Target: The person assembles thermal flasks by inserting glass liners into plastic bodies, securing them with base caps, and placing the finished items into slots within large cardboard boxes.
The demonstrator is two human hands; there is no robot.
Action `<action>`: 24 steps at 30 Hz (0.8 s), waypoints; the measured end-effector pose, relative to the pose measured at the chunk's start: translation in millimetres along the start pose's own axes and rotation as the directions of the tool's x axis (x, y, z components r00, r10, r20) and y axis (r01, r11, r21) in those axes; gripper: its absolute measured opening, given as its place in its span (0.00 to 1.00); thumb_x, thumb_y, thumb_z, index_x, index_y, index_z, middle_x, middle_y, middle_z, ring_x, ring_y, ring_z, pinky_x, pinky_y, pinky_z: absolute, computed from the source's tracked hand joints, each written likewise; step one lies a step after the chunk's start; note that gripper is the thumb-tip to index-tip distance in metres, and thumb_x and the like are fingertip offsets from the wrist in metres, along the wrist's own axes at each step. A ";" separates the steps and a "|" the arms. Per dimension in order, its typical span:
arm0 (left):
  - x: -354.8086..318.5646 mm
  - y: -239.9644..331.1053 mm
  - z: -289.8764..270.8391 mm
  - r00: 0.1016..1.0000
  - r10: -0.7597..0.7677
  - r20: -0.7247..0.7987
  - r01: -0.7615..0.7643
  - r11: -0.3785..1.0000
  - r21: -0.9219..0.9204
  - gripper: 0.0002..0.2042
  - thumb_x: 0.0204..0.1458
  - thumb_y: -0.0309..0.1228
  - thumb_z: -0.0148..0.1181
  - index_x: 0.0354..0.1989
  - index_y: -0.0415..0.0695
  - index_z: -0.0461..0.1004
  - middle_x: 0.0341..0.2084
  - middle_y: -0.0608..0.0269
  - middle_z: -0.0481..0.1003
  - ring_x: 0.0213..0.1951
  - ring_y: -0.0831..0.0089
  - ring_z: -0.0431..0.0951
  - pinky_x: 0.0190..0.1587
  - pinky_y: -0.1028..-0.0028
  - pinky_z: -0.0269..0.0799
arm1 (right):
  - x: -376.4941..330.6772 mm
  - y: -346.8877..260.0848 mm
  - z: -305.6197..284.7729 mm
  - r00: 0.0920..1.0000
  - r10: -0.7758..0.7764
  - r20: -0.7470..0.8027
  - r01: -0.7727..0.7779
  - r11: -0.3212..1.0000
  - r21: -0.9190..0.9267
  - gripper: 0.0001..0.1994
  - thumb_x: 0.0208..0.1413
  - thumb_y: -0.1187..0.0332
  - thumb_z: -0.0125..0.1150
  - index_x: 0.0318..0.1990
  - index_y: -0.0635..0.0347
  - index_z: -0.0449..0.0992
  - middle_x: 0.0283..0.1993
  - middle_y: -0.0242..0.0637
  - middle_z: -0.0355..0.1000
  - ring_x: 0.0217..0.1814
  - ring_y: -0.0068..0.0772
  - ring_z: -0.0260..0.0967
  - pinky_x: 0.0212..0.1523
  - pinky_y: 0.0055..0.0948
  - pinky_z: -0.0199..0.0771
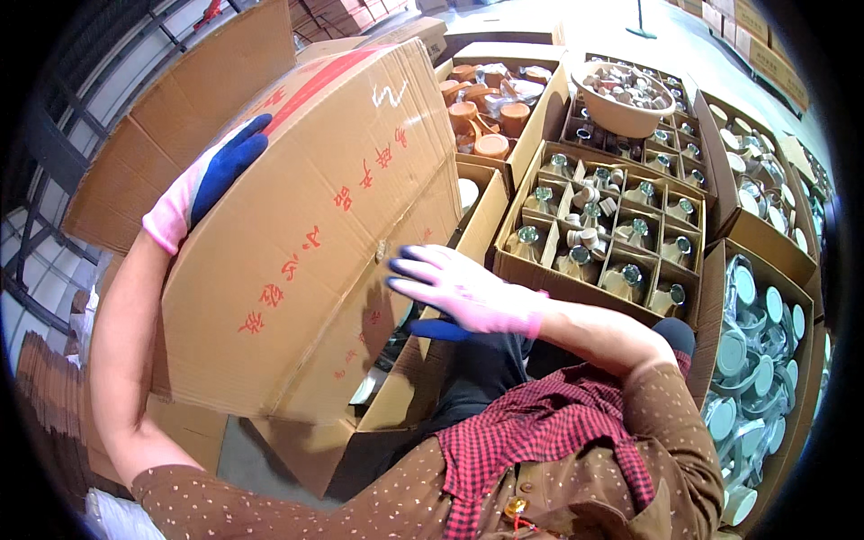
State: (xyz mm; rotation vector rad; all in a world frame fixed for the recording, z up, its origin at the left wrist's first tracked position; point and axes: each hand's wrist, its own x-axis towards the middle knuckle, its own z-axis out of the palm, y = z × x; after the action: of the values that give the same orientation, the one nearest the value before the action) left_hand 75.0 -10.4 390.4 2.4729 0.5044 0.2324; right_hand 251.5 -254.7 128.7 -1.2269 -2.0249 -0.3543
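A large brown cardboard carton [315, 243] with red printing stands tilted on my left. My left hand [216, 180], in a pink glove with blue palm and fingertips, grips its upper left edge, fingers laid over the side. My right hand [454, 290], gloved the same way, is in front of the carton's face with fingers spread and nothing in it. Whether its fingertips touch the cardboard, I cannot tell. Below and behind the tilted carton an open carton [409, 396] shows in part; most of its contents are hidden.
Ahead stands a divided carton [576, 292] of clear glass bottles. On another bottle carton rests a beige basin [621, 112] of small caps. Orange lidded containers fill a carton [520, 166]; pale green lidded ones fill a carton [711, 360] on my right. Flattened cardboard [49, 396] is stacked at left.
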 end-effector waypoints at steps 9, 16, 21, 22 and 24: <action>-0.1 15.8 4.7 0.998 0.037 -0.058 -0.025 0.981 0.193 0.31 0.65 0.46 0.51 0.69 0.34 0.61 0.66 0.49 0.65 0.69 0.63 0.61 0.71 0.69 0.52 | 69.6 16.4 63.9 0.993 0.051 -0.104 -0.061 0.994 -0.093 0.13 0.57 0.57 0.58 0.43 0.53 0.75 0.43 0.38 0.69 0.56 0.43 0.66 0.66 0.48 0.59; 1.6 38.3 18.0 0.991 -0.052 -0.122 0.069 0.987 0.143 0.27 0.64 0.36 0.50 0.68 0.33 0.61 0.66 0.49 0.66 0.69 0.63 0.61 0.71 0.68 0.51 | 20.3 83.0 66.2 0.720 0.394 -0.571 -0.298 0.919 0.259 0.17 0.50 0.64 0.68 0.48 0.55 0.78 0.48 0.44 0.76 0.53 0.49 0.72 0.55 0.45 0.70; 5.8 32.3 18.0 0.996 0.013 -0.091 0.013 0.960 0.280 0.26 0.64 0.36 0.49 0.67 0.33 0.62 0.67 0.47 0.65 0.70 0.61 0.60 0.72 0.67 0.50 | 5.1 212.4 53.0 0.370 0.918 -0.143 -0.526 0.334 0.782 0.31 0.64 0.52 0.58 0.64 0.70 0.65 0.50 0.47 0.77 0.54 0.33 0.71 0.58 0.34 0.68; 6.5 31.9 17.7 0.996 0.014 -0.088 0.010 0.962 0.271 0.26 0.64 0.35 0.49 0.67 0.33 0.63 0.67 0.47 0.64 0.70 0.61 0.59 0.72 0.67 0.50 | -1.1 212.8 50.7 0.455 0.881 -0.127 -0.539 0.386 0.749 0.30 0.63 0.51 0.58 0.61 0.69 0.68 0.49 0.46 0.78 0.52 0.33 0.72 0.57 0.33 0.69; 6.5 32.7 16.2 0.996 0.000 -0.087 0.023 0.967 0.254 0.26 0.63 0.35 0.50 0.67 0.34 0.63 0.67 0.47 0.64 0.71 0.61 0.59 0.72 0.66 0.49 | -8.8 210.0 41.6 0.531 0.837 -0.134 -0.596 0.481 0.642 0.26 0.62 0.51 0.59 0.54 0.68 0.75 0.48 0.44 0.79 0.51 0.30 0.73 0.56 0.32 0.70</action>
State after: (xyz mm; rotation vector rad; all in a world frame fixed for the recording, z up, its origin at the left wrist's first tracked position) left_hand 95.3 -40.8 396.9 2.7181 0.6190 0.2864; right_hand 414.4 -130.5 66.0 -1.3683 -0.9160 0.3410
